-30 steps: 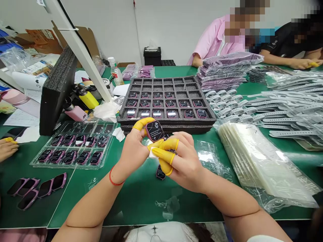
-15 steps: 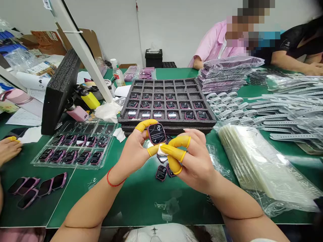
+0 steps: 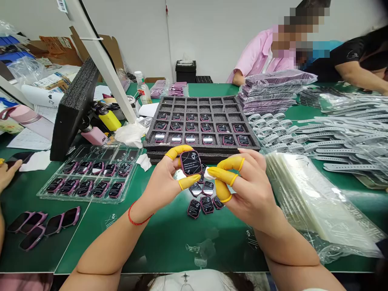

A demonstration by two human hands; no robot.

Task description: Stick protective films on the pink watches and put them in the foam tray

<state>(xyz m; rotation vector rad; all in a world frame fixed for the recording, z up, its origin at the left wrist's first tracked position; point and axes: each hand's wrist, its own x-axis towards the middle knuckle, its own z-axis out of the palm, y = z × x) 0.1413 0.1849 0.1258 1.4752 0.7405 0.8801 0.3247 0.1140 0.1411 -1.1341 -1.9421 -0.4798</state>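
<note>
My left hand (image 3: 169,173), with yellow finger cots on thumb and forefinger, grips a smartwatch case (image 3: 190,163) by its edge. The case has a purple frame, and a dark face with printed film turned towards me. To its right my right hand (image 3: 242,186), also in yellow finger cots, pinches a small white wipe (image 3: 209,173), which is apart from the watch or barely beside its edge. Several more watch cases (image 3: 207,205) lie on the green table beneath and between my hands.
A black foam tray (image 3: 216,149) with several watch cases stands ahead. On the left is a clear plastic tray (image 3: 91,198) of watches. Grey straps (image 3: 342,137) and a stack of plastic sleeves (image 3: 315,194) lie to the right. A person in pink (image 3: 254,52) sits across the table.
My right hand has moved right with the wipe, away from the watch's lower edge. The watch case in my left hand has turned and shifted slightly right. More cases on the table now show.
</note>
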